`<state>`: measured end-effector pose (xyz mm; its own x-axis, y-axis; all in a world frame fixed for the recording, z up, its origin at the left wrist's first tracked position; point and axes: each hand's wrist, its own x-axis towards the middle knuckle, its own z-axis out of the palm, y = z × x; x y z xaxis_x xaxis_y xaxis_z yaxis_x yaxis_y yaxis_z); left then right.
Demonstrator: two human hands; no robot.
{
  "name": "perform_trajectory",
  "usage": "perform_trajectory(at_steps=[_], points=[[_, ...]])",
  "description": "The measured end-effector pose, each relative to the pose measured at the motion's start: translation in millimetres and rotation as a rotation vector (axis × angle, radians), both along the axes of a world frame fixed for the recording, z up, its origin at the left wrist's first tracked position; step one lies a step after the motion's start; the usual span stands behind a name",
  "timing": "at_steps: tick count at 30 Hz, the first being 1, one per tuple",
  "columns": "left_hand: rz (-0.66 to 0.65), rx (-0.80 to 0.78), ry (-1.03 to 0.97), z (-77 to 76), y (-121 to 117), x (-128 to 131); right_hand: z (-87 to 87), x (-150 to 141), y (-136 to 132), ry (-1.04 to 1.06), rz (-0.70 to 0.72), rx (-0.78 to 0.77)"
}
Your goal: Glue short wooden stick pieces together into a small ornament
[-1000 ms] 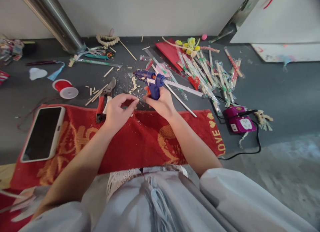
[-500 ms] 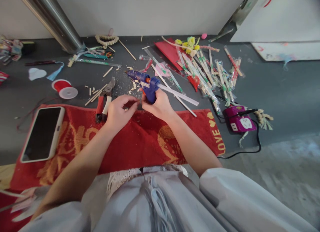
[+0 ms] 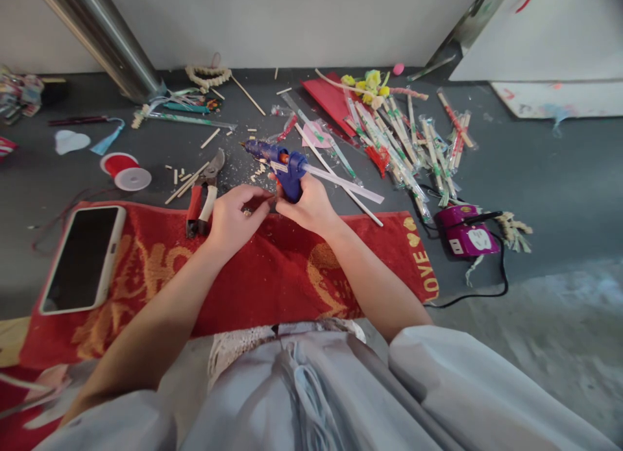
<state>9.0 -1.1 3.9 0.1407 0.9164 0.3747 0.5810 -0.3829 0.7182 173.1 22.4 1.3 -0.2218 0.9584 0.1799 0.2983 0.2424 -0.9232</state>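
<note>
My right hand (image 3: pixel 310 206) is wrapped round the handle of a blue hot glue gun (image 3: pixel 288 167), its nozzle pointing to the upper left. A long translucent glue stick (image 3: pixel 345 183) sticks out of the gun's back end. Close beside it, my left hand (image 3: pixel 240 214) has thumb and forefinger pinched together near the gun's trigger side; what lies between those fingertips is too small to make out. Left of that hand, pruning shears (image 3: pixel 203 191) with one red and one white handle rest partly on the red towel (image 3: pixel 272 276).
A white-framed phone (image 3: pixel 82 259) lies on the towel's left end. Farther off are a spool of red ribbon (image 3: pixel 125 170), short cut sticks (image 3: pixel 187 185) and several wrapped sticks (image 3: pixel 389 139). A purple power adapter (image 3: pixel 467 231) with a black cord stands at the right.
The glue gun has shifted very slightly to the left in my right hand. My left hand has moved a touch right, its fingertips closer to the gun.
</note>
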Motion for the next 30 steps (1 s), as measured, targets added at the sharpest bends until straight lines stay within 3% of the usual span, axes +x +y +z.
perform_trajectory(at_steps=[12,19,30], points=[[0.019,-0.006,0.023,1.5,1.2,-1.2,2.3,0.1,-0.9,-0.013,0.056,-0.028],[0.066,-0.067,-0.102,-1.5,4.1,-5.5,-0.9,-1.7,-0.6,0.018,0.003,0.019],[0.077,-0.089,-0.029,3.7,1.2,-1.9,4.3,-0.1,-2.7,0.025,0.017,0.000]])
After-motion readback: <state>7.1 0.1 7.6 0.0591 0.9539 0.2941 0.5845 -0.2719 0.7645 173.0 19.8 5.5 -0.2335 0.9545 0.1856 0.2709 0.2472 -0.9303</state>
